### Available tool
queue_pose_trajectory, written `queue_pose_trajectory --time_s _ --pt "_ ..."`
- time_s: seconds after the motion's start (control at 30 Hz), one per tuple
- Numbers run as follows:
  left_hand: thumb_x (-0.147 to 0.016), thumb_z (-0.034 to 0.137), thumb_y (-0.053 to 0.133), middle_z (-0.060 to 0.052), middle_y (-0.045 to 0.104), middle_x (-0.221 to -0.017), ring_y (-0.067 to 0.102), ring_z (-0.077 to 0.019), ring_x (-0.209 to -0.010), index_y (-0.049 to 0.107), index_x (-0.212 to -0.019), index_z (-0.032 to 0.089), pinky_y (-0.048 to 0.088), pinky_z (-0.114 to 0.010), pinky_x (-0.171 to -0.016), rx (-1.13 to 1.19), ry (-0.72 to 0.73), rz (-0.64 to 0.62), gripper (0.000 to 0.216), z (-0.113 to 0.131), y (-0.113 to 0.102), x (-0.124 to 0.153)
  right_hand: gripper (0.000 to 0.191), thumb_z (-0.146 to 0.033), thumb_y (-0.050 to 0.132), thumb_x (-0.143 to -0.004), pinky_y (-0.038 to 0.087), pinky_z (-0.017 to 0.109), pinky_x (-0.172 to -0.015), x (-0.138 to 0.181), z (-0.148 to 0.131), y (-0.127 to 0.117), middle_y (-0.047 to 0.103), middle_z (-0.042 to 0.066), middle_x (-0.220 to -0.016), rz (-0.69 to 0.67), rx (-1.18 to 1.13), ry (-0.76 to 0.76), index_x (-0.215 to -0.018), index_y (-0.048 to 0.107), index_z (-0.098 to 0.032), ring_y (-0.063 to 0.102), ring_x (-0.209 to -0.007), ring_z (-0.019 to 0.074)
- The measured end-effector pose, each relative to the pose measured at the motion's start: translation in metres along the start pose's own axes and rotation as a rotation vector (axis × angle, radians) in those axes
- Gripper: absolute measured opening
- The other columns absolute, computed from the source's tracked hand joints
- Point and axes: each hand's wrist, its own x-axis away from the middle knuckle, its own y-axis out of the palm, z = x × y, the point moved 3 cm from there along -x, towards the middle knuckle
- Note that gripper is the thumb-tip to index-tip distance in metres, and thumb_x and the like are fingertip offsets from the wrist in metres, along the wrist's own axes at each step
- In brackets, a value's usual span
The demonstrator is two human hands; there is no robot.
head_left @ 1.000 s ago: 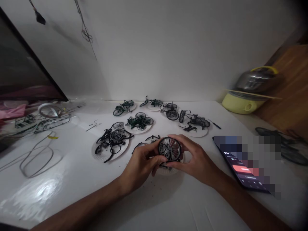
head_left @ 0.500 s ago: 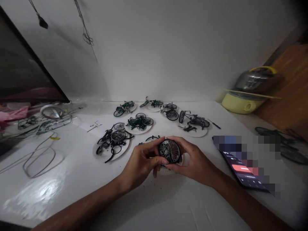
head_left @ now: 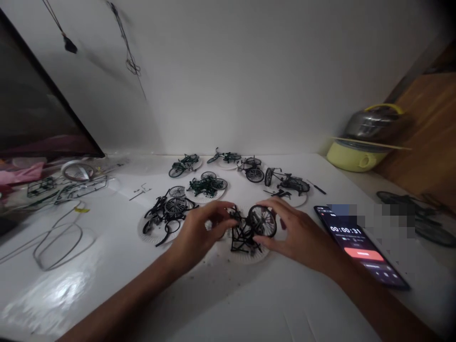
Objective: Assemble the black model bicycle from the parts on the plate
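Note:
A black model bicycle frame [head_left: 243, 232] stands on a white paper plate [head_left: 245, 255], with a spoked model wheel [head_left: 262, 221] at its right side. My left hand [head_left: 201, 228] grips the top of the frame with its fingertips. My right hand [head_left: 295, 232] wraps around the wheel, with fingers above and thumb below. Nearby plates hold more dark model bicycles and loose wheels [head_left: 176, 205].
A phone [head_left: 358, 242] showing a running timer lies to the right, with a small screwdriver [head_left: 317, 186] beyond it. Plastic part sprues [head_left: 67, 190] and a wire loop [head_left: 59, 242] lie at left. A monitor [head_left: 35, 95] and yellow-handled pot [head_left: 359, 147] stand at the table's back corners.
The wheel was held up between both hands and has moved down and right onto the black frame. My left hand has shifted to the frame, and the view has tilted slightly.

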Motion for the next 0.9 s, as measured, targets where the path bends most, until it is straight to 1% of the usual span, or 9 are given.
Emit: queue_pose_trajectory --time_s 0.07,0.13,0.23,0.33,0.4,0.5,0.63,0.7,0.9 --pt "-0.094 0.022 0.063 -0.002 0.069 -0.085 0.061 -0.0114 -0.072 0.067 -0.11 0.018 0.048 -0.022 -0.062 -0.218 0.083 0.065 0.017 -0.002 -0.016 -0.005 0.053 -0.058 0.064 -0.083 0.054 0.043 -0.083 -0.001 0.015 -0.007 0.058 0.007 -0.131 0.003 0.125 0.064 -0.126 0.054 -0.028 0.065 -0.104 0.0286" --pt "-0.097 0.02 0.056 -0.004 0.068 -0.091 0.061 -0.0119 -0.074 0.066 -0.11 0.017 0.047 -0.024 -0.063 -0.393 0.127 0.039 0.016 -0.006 -0.027 -0.009 0.059 -0.066 0.061 -0.081 0.055 0.045 -0.081 0.001 0.031 -0.013 0.057 0.01 -0.13 -0.013 0.207 0.156 -0.125 0.056 -0.026 0.066 -0.101 0.03" --pt "-0.1 0.021 0.051 -0.006 0.069 -0.102 0.063 -0.0139 -0.08 0.066 -0.111 0.017 0.049 -0.027 -0.068 -0.595 0.169 -0.157 0.019 -0.01 -0.034 -0.011 0.061 -0.07 0.058 -0.08 0.054 0.046 -0.084 0.006 0.051 -0.017 0.061 0.011 -0.124 -0.109 0.24 0.248 -0.119 0.06 -0.023 0.066 -0.103 0.0314" --pt "-0.099 0.027 0.055 -0.005 0.07 -0.104 0.065 -0.0182 -0.088 0.067 -0.109 0.018 0.052 -0.033 -0.074 -0.731 0.156 -0.326 0.018 -0.013 -0.037 -0.009 0.058 -0.066 0.06 -0.079 0.052 0.046 -0.09 0.013 0.06 -0.016 0.063 0.013 -0.122 -0.222 0.229 0.294 -0.116 0.063 -0.021 0.064 -0.107 0.0329" --pt "-0.096 0.034 0.061 -0.006 0.07 -0.109 0.065 -0.0213 -0.095 0.066 -0.113 0.02 0.053 -0.037 -0.079 -0.771 0.116 -0.386 0.022 -0.014 -0.04 -0.008 0.056 -0.061 0.063 -0.078 0.05 0.047 -0.094 0.016 0.061 -0.015 0.062 0.015 -0.125 -0.259 0.221 0.303 -0.116 0.062 -0.02 0.062 -0.113 0.0338" --pt "-0.092 0.042 0.066 -0.007 0.065 -0.125 0.061 -0.025 -0.109 0.06 -0.125 0.022 0.051 -0.042 -0.091 -0.772 0.059 -0.477 0.039 -0.016 -0.043 -0.005 0.056 -0.058 0.065 -0.076 0.05 0.046 -0.095 0.018 0.06 -0.013 0.062 0.014 -0.129 -0.278 0.216 0.323 -0.117 0.062 -0.021 0.06 -0.118 0.0343" --pt "-0.084 0.047 0.074 -0.008 0.056 -0.139 0.054 -0.028 -0.124 0.05 -0.138 0.023 0.046 -0.044 -0.103 -0.759 -0.016 -0.573 0.063 -0.021 -0.044 -0.003 0.062 -0.061 0.07 -0.069 0.051 0.044 -0.091 0.018 0.06 -0.013 0.063 0.012 -0.129 -0.291 0.204 0.375 -0.117 0.062 -0.022 0.062 -0.114 0.0344" --pt "-0.082 0.047 0.076 -0.008 0.054 -0.142 0.052 -0.0286 -0.128 0.045 -0.142 0.023 0.043 -0.045 -0.107 -0.76 -0.054 -0.6 0.071 -0.024 -0.044 -0.002 0.066 -0.065 0.068 -0.07 0.051 0.044 -0.093 0.018 0.061 -0.012 0.061 0.013 -0.132 -0.3 0.195 0.383 -0.12 0.061 -0.022 0.061 -0.117 0.0341" --pt "-0.084 0.041 0.075 -0.009 0.054 -0.143 0.051 -0.0287 -0.13 0.042 -0.146 0.025 0.043 -0.044 -0.106 -0.748 -0.129 -0.622 0.072 -0.03 -0.046 0.001 0.081 -0.08 0.052 -0.076 0.048 0.046 -0.097 0.017 0.059 -0.011 0.059 0.016 -0.136 -0.283 0.209 0.405 -0.129 0.056 -0.02 0.057 -0.122 0.0346"
